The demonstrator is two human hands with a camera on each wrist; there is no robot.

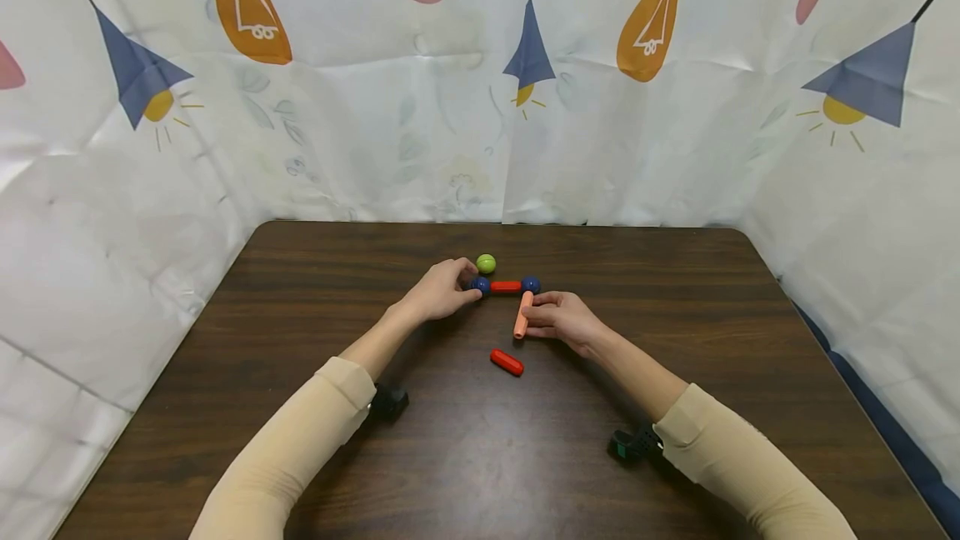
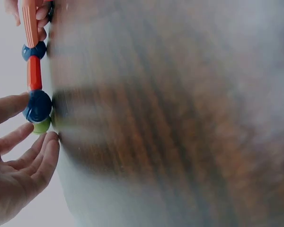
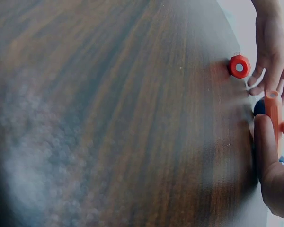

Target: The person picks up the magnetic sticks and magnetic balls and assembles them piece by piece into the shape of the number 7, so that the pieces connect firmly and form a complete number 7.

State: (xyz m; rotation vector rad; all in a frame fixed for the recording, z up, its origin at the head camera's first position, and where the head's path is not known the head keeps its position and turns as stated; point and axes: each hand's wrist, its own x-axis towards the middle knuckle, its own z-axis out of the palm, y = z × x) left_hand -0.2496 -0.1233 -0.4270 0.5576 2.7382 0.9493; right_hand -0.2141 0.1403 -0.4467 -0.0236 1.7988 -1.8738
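A short red rod (image 1: 506,287) lies between a left blue ball (image 1: 481,285) and a right blue ball (image 1: 531,284), joined in a row. My left hand (image 1: 442,290) pinches the left blue ball between thumb and fingers, as the left wrist view also shows. My right hand (image 1: 564,323) holds a salmon-orange rod (image 1: 523,315) between thumb and fingers. The rod's far end meets the right blue ball; its near end points toward me and shows a round tip (image 3: 272,94) in the right wrist view. Just behind the left blue ball sits a lime-green ball (image 1: 486,263).
A loose red rod (image 1: 507,362) lies on the dark wooden table (image 1: 480,457), nearer to me than both hands. Behind the table's far edge hangs a white patterned curtain (image 1: 465,148), which also runs along the sides.
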